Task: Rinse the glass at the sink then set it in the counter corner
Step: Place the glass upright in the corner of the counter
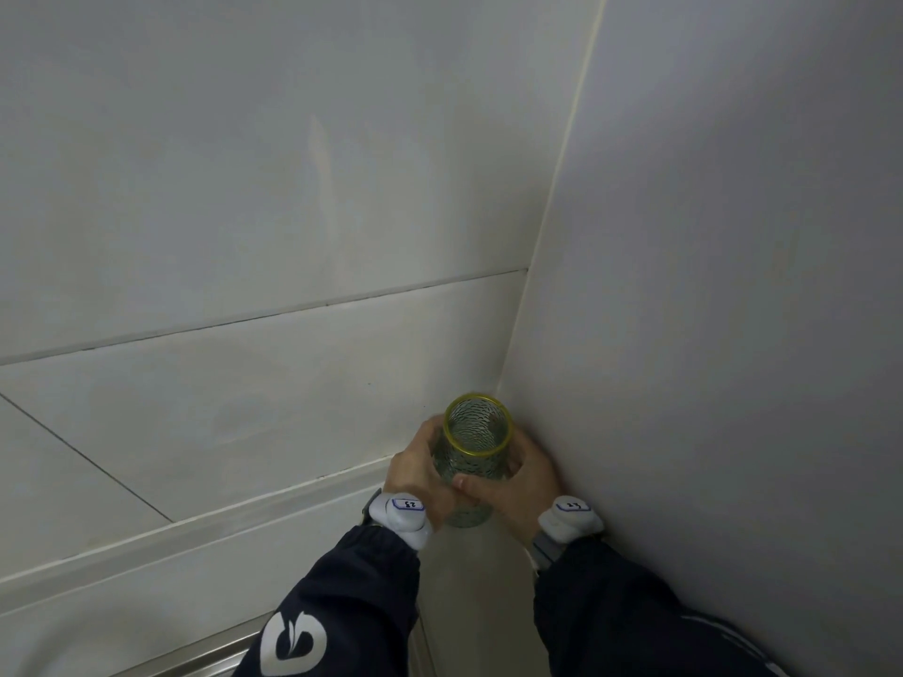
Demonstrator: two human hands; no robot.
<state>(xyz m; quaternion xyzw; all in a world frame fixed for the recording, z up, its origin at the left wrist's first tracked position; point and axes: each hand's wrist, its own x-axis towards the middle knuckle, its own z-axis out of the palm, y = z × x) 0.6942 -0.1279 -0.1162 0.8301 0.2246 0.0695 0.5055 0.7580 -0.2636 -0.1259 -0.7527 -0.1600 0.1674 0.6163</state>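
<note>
A greenish patterned glass [476, 449] with a yellow rim stands upright in the corner where the two walls meet, its mouth facing up. My left hand [415, 473] wraps its left side. My right hand [518, 486] wraps its right side, with the thumb lying across the front of the glass. Both wrists carry white tagged bands above dark sleeves. The base of the glass sits low against the pale counter [469, 569]; I cannot tell whether it touches it.
White tiled wall [244, 212] fills the left and back; a plain grey wall [733, 285] closes the right. A raised white ledge [195, 525] runs along the back of the counter. A metal sink rim [215, 647] shows at the bottom left.
</note>
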